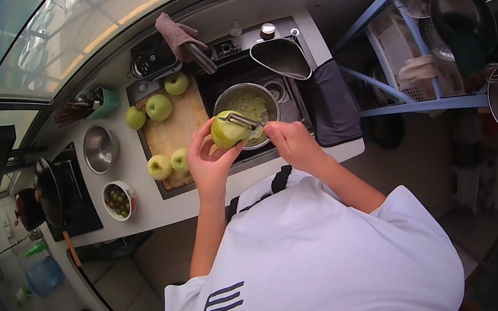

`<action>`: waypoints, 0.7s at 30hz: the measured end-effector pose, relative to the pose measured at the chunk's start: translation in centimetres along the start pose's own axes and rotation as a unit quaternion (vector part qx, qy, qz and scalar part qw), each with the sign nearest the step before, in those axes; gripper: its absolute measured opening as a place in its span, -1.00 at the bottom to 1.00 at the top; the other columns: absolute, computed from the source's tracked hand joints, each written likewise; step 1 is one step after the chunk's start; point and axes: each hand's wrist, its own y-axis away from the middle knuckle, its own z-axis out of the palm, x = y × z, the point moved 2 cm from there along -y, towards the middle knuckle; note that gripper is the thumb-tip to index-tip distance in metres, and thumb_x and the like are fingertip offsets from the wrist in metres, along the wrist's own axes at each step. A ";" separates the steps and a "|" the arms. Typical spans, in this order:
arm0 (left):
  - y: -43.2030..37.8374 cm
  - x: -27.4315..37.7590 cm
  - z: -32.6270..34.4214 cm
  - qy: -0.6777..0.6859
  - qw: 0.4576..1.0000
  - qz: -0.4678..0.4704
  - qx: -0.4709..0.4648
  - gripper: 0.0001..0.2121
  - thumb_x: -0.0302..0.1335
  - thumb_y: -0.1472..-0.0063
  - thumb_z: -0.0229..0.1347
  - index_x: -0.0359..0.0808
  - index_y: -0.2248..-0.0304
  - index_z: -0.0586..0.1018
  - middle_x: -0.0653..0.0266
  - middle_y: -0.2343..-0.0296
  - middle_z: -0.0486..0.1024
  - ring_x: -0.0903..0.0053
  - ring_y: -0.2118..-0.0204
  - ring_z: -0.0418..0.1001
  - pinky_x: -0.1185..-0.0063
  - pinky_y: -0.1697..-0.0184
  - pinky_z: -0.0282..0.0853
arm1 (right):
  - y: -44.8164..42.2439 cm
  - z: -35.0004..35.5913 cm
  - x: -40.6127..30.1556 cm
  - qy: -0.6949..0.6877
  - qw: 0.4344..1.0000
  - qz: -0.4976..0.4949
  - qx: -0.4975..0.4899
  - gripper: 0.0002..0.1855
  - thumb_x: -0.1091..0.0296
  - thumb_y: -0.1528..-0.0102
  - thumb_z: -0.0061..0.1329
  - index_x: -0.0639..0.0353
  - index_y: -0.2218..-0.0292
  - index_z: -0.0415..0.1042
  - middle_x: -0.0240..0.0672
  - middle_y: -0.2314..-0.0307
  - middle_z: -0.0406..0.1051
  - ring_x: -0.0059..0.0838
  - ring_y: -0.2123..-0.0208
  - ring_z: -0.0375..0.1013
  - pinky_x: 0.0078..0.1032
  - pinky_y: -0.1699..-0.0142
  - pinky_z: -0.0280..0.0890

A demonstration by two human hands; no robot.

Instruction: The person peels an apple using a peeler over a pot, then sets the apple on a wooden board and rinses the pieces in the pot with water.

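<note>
A partly peeled green apple point(221, 136) sits in my left hand point(209, 164), with the fingers curled around its side and underside. My right hand point(297, 144) grips a metal peeler point(243, 120), whose head lies against the pale, bared part of the apple. Both hands are over the near side of a steel bowl point(274, 102) in the sink, which holds pale green peelings point(245, 101). To the left is a wooden cutting board point(177, 135). Several apples lie on or by it: unpeeled ones like this green apple point(159, 107) at the back, and two paler apples point(159, 167) at the front.
Left of the board stand a steel bowl point(101, 149) and a patterned bowl point(134, 206) of small round fruits. A pink cloth point(175, 31) wraps the faucet. A triangular basket point(282, 60) sits at the sink's back right; a dark cloth point(331, 106) drapes the counter's right end.
</note>
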 end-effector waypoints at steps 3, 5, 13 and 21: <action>-0.3 0.8 -0.5 -0.020 1.000 -0.008 -0.020 -0.43 -0.78 0.15 0.22 -0.44 0.05 0.42 0.21 0.12 0.38 0.42 0.06 0.42 0.48 0.01 0.44 | -0.7 0.3 0.9 0.001 1.000 0.008 -0.022 -0.56 0.05 -0.25 -0.25 0.25 0.42 0.43 -0.03 0.62 0.35 0.06 0.55 0.32 -0.24 0.45 0.21; -0.6 0.6 -1.4 -0.037 0.999 -0.010 -0.031 -0.45 -0.78 0.15 0.24 -0.45 0.07 0.44 0.26 0.14 0.34 0.45 0.09 0.42 0.49 0.03 0.47 | -1.4 0.6 1.6 0.043 0.998 0.019 -0.042 -0.56 0.03 -0.24 -0.26 0.23 0.40 0.46 -0.02 0.58 0.39 0.07 0.49 0.36 -0.21 0.39 0.25; -0.5 2.7 1.1 0.055 0.996 -0.006 -0.069 -0.40 -0.70 0.11 0.23 -0.43 0.00 0.34 0.21 0.13 0.38 0.42 0.01 0.37 0.48 -0.06 0.32 | -3.9 2.8 12.6 0.230 0.960 0.146 -0.056 -0.49 -0.09 -0.21 -0.31 0.11 0.32 0.54 -0.06 0.44 0.49 0.01 0.33 0.46 -0.15 0.21 0.34; -1.6 -0.3 -0.5 -0.029 0.996 0.007 0.089 -0.52 -0.64 0.06 0.27 -0.43 0.11 0.37 0.18 0.15 0.39 0.47 0.09 0.42 0.56 0.04 0.38 | -1.2 0.7 4.6 0.053 0.994 0.034 0.093 -0.60 0.05 -0.24 -0.27 0.21 0.42 0.39 -0.09 0.59 0.43 0.01 0.48 0.43 -0.14 0.37 0.26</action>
